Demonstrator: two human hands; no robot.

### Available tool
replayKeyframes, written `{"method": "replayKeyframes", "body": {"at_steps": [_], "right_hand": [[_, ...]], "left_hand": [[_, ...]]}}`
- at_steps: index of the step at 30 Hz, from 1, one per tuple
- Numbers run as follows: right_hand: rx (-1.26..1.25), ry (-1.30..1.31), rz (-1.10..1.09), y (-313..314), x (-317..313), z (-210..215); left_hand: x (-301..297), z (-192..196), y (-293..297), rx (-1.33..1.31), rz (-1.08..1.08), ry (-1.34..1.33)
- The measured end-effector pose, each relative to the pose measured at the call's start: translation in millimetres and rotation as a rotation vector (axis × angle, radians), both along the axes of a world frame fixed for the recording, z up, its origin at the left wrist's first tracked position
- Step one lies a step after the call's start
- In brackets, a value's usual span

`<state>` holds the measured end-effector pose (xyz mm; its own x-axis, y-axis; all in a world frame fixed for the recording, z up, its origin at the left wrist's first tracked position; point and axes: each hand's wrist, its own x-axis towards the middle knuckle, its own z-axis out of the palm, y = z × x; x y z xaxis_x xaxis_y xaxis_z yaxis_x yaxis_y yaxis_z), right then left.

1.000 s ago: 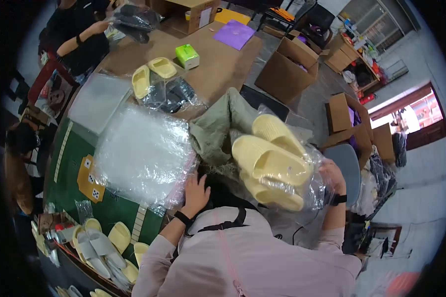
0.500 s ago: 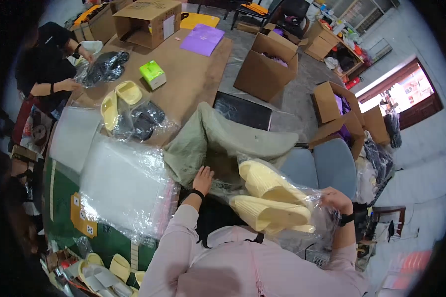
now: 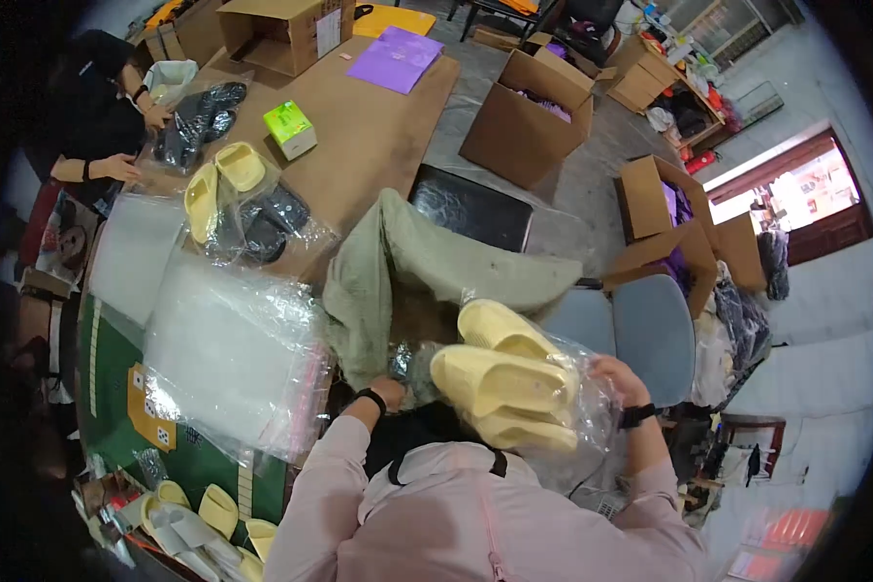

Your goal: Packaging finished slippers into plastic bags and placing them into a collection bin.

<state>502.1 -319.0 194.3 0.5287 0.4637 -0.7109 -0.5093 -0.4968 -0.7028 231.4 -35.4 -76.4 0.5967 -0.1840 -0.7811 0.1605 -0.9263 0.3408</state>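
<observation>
Both arms come up from the bottom of the frame, elbows bent, pink sleeves. The right hand [image 3: 619, 376] sits right of center, fingers curled around the edge of a clear plastic bag [image 3: 553, 417] with a pair of yellow slippers [image 3: 502, 383] inside, held just below the middle of the frame. The left hand [image 3: 390, 391] reaches in at the bag's left side, by some crinkled plastic; can't tell how its fingers are set. A stack of clear bags [image 3: 228, 354] lies on the tabletop [image 3: 369, 145] at left, a green cloth [image 3: 398, 262] just above the hands.
</observation>
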Motion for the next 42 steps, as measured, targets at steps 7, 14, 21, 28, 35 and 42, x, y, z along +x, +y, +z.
{"method": "replayKeyframes", "body": {"at_steps": [7,14,21,28,35,42], "right_hand": [[0.238,0.657,-0.205,44,-14,-103],[0.475,0.542,-0.281,123,-62,-161],[0.296,0.397,-0.202,184,-103,-209],[-0.391,-0.046,0.305,156,-134,-201],[-0.57,-0.117,1.435,87,-151,-245],[-0.621,-0.455,1.548,77,-108,-276]], "left_hand": [[-34,44,-35,-0.034,-0.082,-0.022],[-80,73,-36,-0.222,-0.051,-0.55],[-97,115,-27,-0.391,0.034,-0.788],[-100,172,-17,-0.278,0.029,-0.751],[-124,167,-19,-0.32,0.186,-0.653],[-137,140,-12,-0.196,0.348,-0.611]]}}
